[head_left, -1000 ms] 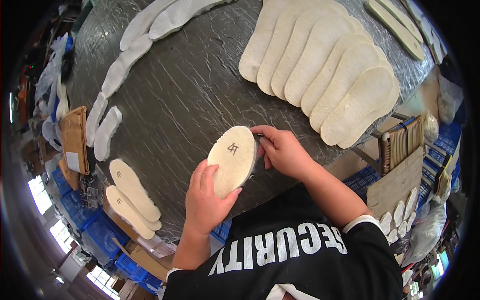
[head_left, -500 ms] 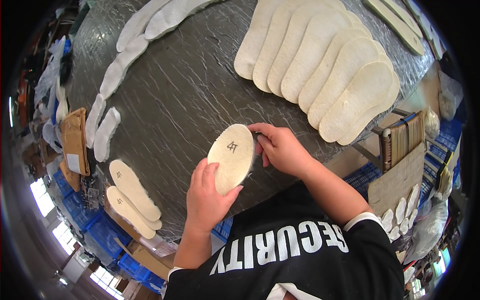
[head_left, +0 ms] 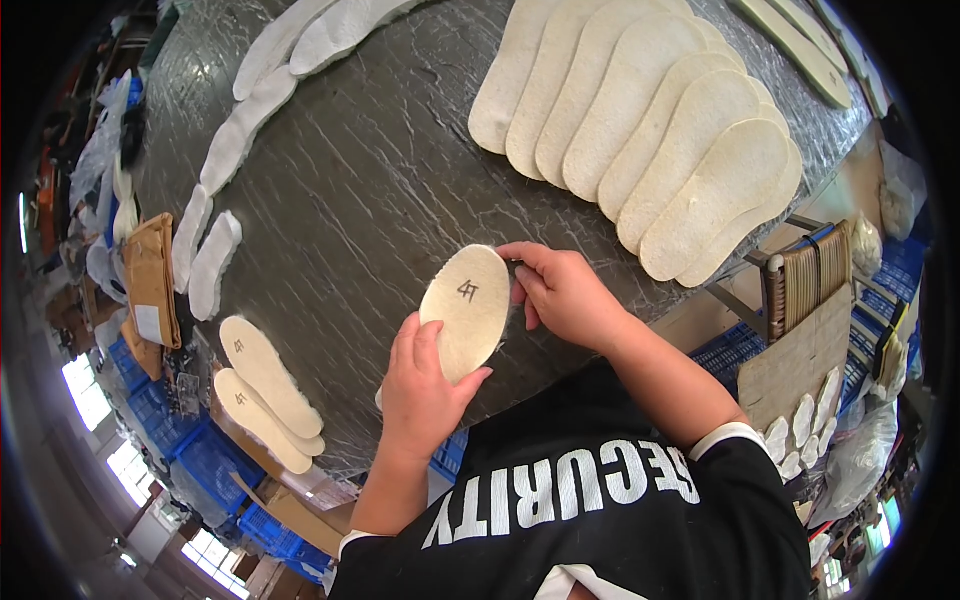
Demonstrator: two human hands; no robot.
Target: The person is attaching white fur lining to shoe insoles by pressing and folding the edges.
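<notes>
A cream, fuzzy insole with a dark handwritten mark is held up over the table in front of me. My left hand grips its lower part, thumb on one side and fingers across its face. At the insole's upper right edge, my right hand pinches with thumb and index finger, the other fingers curled in. A small pale end pokes out left of my left wrist; whether it belongs to the same insole I cannot tell. Two marked cream insoles lie overlapped at the table's left edge.
A dark, plastic-covered table spreads before me. Cream insoles overlap in a fanned row at the far right. White fleecy insoles curve along the left. A brown package, blue crates and a wooden-backed chair stand around it.
The held insole and my left hand have shifted very slightly right and up. A pale end now shows beside my left wrist. My right hand keeps its pinch at the edge.
</notes>
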